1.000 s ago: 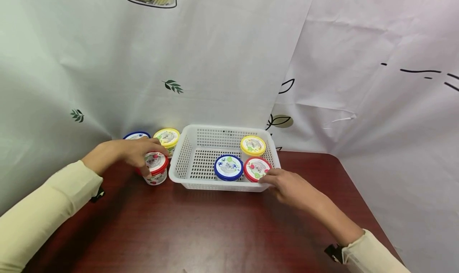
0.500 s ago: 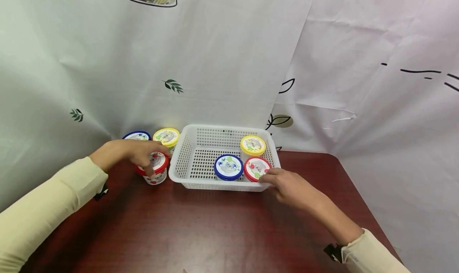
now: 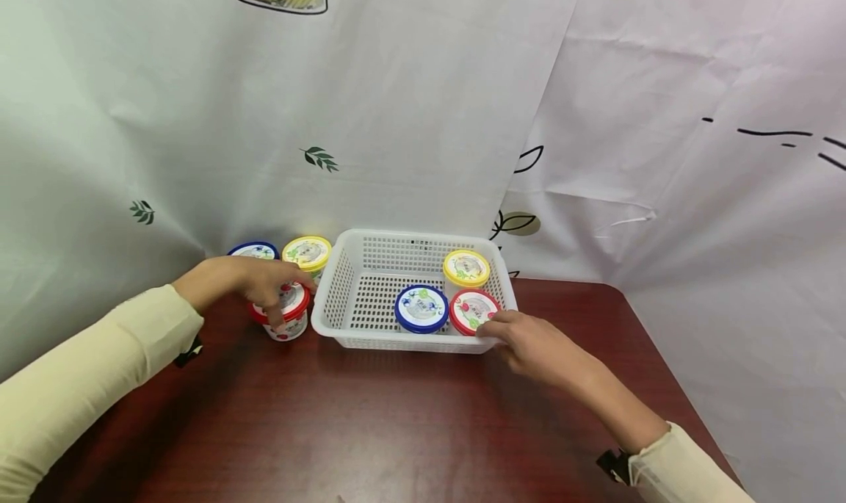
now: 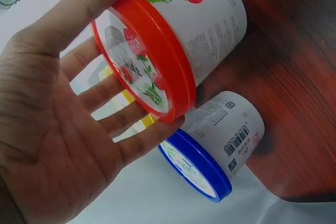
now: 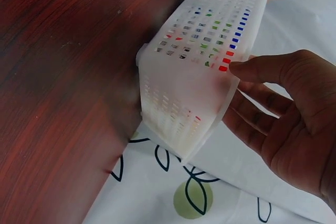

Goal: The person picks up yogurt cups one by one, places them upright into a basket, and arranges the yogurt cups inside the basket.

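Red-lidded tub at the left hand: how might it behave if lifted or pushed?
The red-lidded tub seems fairly stiff: its wall shows no dents. Its glossy lid might slip. Narrower at the base, it could tip if pushed high.

The table (image 3: 423,415) has glossy wood grain; by its far edge the basket (image 3: 405,343) looks smooth plastic, and toward the far left corner the red lid (image 4: 163,51) looks shiny plastic

Blue-lid cup (image 4: 212,121): barcode (image 4: 237,141) (no. too blurry); red-lid cup (image 4: 170,45): label txt (image 4: 211,43) illegible.
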The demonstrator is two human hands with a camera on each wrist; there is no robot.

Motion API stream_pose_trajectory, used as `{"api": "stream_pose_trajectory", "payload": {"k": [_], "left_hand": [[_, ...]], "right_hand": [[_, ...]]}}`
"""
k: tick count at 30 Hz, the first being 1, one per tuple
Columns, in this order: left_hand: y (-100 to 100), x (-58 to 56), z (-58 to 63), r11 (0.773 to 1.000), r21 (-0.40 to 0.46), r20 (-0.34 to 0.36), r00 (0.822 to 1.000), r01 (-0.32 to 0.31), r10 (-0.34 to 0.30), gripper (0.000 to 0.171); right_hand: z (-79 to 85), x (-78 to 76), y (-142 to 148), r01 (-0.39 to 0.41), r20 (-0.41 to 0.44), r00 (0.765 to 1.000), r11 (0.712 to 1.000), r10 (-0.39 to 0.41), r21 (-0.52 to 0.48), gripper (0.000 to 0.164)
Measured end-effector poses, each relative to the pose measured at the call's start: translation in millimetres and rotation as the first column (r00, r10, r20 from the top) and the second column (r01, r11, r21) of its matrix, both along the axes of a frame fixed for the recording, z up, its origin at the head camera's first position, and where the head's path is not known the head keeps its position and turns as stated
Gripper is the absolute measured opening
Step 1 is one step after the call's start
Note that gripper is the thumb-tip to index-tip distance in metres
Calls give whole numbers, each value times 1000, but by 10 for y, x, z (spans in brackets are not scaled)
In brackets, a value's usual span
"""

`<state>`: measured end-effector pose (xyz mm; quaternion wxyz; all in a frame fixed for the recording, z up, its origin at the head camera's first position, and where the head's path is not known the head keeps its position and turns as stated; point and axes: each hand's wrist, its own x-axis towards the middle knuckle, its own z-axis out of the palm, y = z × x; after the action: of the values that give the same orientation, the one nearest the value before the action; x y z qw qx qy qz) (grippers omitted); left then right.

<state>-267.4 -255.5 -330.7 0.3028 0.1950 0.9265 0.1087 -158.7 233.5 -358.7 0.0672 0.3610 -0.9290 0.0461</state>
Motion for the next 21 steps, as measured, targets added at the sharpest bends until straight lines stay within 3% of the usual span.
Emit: {"api": "stream_pose_trajectory", "payload": {"k": [11,21], "left_hand": [[-22,18,76,1000,-13,37,999,7,-7,101],[-23,36,239,999,-34,-6,1000,17,-17,93]], "right_hand": [[-8,1,13,0,3,1000,1000,0,0,32],[-14,-5,-4,-2,-4,1000,1000,2,-2,31]]}}
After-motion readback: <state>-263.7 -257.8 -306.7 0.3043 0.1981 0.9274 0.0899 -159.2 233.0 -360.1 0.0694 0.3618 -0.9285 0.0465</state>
